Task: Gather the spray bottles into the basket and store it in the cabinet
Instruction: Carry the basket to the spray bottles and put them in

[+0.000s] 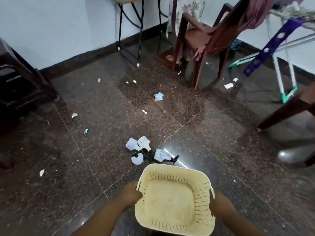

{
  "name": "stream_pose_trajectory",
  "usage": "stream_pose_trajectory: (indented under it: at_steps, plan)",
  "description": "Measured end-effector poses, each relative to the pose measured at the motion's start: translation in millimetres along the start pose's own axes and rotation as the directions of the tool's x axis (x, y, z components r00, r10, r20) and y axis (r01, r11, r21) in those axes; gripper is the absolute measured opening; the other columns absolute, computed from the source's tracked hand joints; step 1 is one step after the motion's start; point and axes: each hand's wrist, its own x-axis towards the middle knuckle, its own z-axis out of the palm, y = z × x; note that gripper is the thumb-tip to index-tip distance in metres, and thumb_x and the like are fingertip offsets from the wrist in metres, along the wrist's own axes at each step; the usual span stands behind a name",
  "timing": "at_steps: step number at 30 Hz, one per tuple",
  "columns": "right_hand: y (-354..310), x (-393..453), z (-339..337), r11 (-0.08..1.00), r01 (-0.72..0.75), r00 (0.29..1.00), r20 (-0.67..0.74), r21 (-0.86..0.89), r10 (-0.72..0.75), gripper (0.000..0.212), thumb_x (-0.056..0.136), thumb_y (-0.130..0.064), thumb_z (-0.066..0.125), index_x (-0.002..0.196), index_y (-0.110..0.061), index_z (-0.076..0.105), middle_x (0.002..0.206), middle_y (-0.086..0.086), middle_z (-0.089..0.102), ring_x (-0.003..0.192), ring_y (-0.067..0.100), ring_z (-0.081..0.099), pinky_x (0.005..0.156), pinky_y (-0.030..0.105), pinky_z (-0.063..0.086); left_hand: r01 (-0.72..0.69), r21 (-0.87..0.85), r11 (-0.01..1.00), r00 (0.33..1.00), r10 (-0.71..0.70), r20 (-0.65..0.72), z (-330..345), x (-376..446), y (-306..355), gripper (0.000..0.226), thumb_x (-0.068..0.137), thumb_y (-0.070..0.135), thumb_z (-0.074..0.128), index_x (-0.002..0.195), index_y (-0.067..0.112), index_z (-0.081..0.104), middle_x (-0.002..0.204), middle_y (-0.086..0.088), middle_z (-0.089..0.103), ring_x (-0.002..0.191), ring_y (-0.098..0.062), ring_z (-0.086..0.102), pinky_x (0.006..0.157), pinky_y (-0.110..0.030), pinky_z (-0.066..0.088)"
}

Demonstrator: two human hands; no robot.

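Observation:
I hold a cream plastic basket (pixel 173 174) with slotted walls in front of me, low in the view; nothing lies inside it. My left hand (pixel 130 193) grips its left rim and my right hand (pixel 219 201) grips its right rim. Just beyond the basket, several white spray bottles with black trigger heads lie in a heap on the dark floor: one round-bottomed (pixel 136 159), one pointing away (pixel 144 142), one on its side (pixel 161 155), and a flatter one (pixel 131 144).
Brown plastic chair (pixel 204 41) with cloth draped on it stands at the back. A clothes rack (pixel 286 68) is at the right, a dark stool (pixel 20 82) at the left, metal table legs (pixel 139 34) by the wall. Paper scraps (pixel 158 96) litter the floor.

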Motion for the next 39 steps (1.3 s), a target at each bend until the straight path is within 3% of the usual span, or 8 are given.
stream_pose_trajectory:
  at_steps: [2,5,10,12,17,26,34,39]
  plan:
    - [-20,35,0,1.000,-0.007,1.000,-0.005,-0.019,0.007,0.011,0.080,-0.019,0.045,0.082,-0.023,0.055,0.075,-0.002,0.067,0.068,0.016,0.068,0.063,0.032,0.058,0.026,-0.033,0.999,1.000,-0.026,-0.006,-15,35,2,0.029,0.073,-0.005,0.051,0.071,0.024,0.056,0.076,0.001,0.063,0.074,-0.013,0.062,0.061,-0.018,0.050]
    - [-48,74,9,0.997,0.002,1.000,0.025,-0.077,0.000,0.016,0.080,-0.008,0.046,0.073,-0.020,0.054,0.073,0.002,0.065,0.068,0.021,0.066,0.062,0.032,0.056,0.085,-0.087,0.993,0.996,-0.087,-0.016,-24,86,-8,0.029,0.070,-0.003,0.051,0.087,0.018,0.062,0.095,-0.011,0.067,0.098,-0.029,0.065,0.080,-0.032,0.052]
    - [-75,161,46,0.994,-0.092,0.994,0.055,-0.064,0.096,0.040,0.084,-0.006,0.046,0.124,-0.003,0.045,0.107,0.015,0.066,0.083,0.026,0.062,0.061,0.031,0.049,0.167,-0.088,0.982,0.986,-0.168,-0.013,-22,173,-42,0.030,0.077,-0.004,0.049,0.093,0.018,0.062,0.088,-0.006,0.067,0.093,-0.027,0.064,0.076,-0.033,0.052]
    - [-81,195,72,0.990,-0.105,0.991,0.077,-0.089,0.112,0.048,0.084,-0.004,0.045,0.132,-0.003,0.039,0.115,0.017,0.063,0.097,0.031,0.064,0.068,0.034,0.050,0.201,-0.093,0.975,0.979,-0.204,-0.023,-15,208,-61,0.028,0.079,-0.005,0.049,0.091,0.017,0.061,0.080,-0.002,0.063,0.090,-0.027,0.063,0.071,-0.030,0.050]
    - [-92,270,133,0.973,-0.154,0.979,0.110,-0.170,0.174,0.057,0.088,-0.003,0.042,0.141,0.001,0.025,0.126,0.024,0.057,0.112,0.039,0.059,0.090,0.047,0.053,0.303,-0.074,0.950,0.948,-0.308,-0.081,11,283,-109,0.027,0.078,-0.005,0.051,0.098,0.008,0.063,0.096,-0.019,0.067,0.094,-0.036,0.065,0.076,-0.039,0.055]
    - [-91,370,194,0.954,-0.231,0.962,0.101,-0.190,0.253,0.041,0.093,-0.016,0.045,0.130,0.001,0.043,0.123,0.021,0.060,0.112,0.039,0.059,0.089,0.045,0.052,0.324,0.116,0.939,0.938,-0.303,-0.169,52,370,-149,0.017,0.084,0.002,0.049,0.095,0.013,0.055,0.091,-0.006,0.056,0.088,-0.025,0.054,0.071,-0.032,0.043]
    - [-85,396,206,0.956,-0.212,0.973,0.049,-0.200,0.226,0.052,0.091,-0.012,0.043,0.140,-0.001,0.030,0.127,0.022,0.058,0.116,0.041,0.056,0.091,0.047,0.049,0.364,0.076,0.928,0.922,-0.348,-0.170,68,400,-168,0.030,0.079,0.005,0.050,0.108,0.009,0.057,0.105,-0.012,0.064,0.103,-0.032,0.060,0.074,-0.033,0.044]
    - [-79,404,188,0.992,-0.114,0.993,-0.008,-0.059,0.114,0.047,0.097,-0.038,0.034,0.122,0.000,0.046,0.118,0.026,0.061,0.109,0.042,0.058,0.084,0.042,0.045,0.338,0.070,0.939,0.928,-0.319,-0.194,52,397,-162,0.035,0.089,0.031,0.052,0.116,0.010,0.058,0.116,-0.014,0.065,0.108,-0.034,0.060,0.083,-0.036,0.044]
